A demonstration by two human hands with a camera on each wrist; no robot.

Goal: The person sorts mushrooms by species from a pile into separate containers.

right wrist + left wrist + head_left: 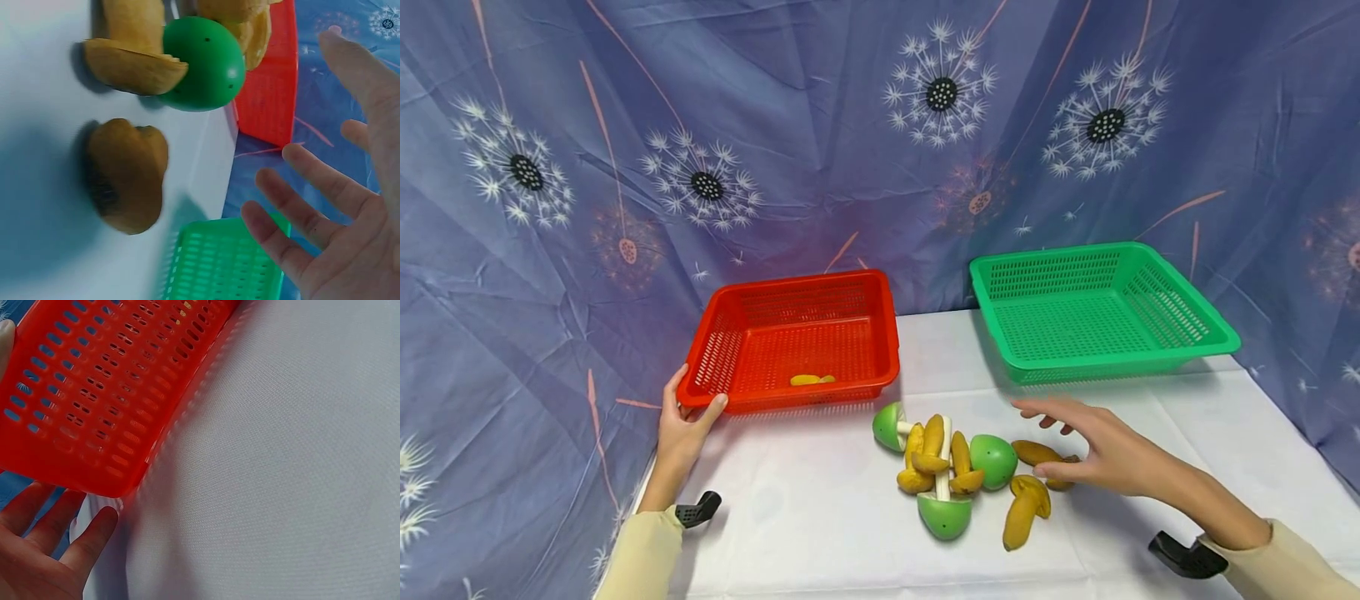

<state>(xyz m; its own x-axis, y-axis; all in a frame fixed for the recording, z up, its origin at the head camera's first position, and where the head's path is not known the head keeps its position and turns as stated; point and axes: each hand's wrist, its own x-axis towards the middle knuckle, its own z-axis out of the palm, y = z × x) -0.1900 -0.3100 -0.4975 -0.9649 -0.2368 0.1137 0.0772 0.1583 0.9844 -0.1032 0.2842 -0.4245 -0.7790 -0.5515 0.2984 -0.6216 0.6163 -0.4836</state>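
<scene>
My left hand (683, 442) holds the left front corner of a red plastic basket (820, 397), its thumb on the front rim and its fingers at the side. In the left wrist view the fingers (94, 540) lie close by the basket's slotted wall (81, 394). A small yellow piece (808, 379) lies inside it. My right hand (1105, 446) hovers with spread fingers over a brown mushroom (1037, 452), holding nothing. Just left of it lie a yellow-brown mushroom (1021, 521) and a green-capped one (994, 461), the cap rounded with dark dots in the right wrist view.
More mushrooms lie in a loose pile, among them a green cap with a white stem (945, 515) and yellow-brown ones (932, 442). A green basket (1105, 367) stands at the back right of the white-covered table (820, 517). Behind hangs a blue dandelion-print cloth (820, 167).
</scene>
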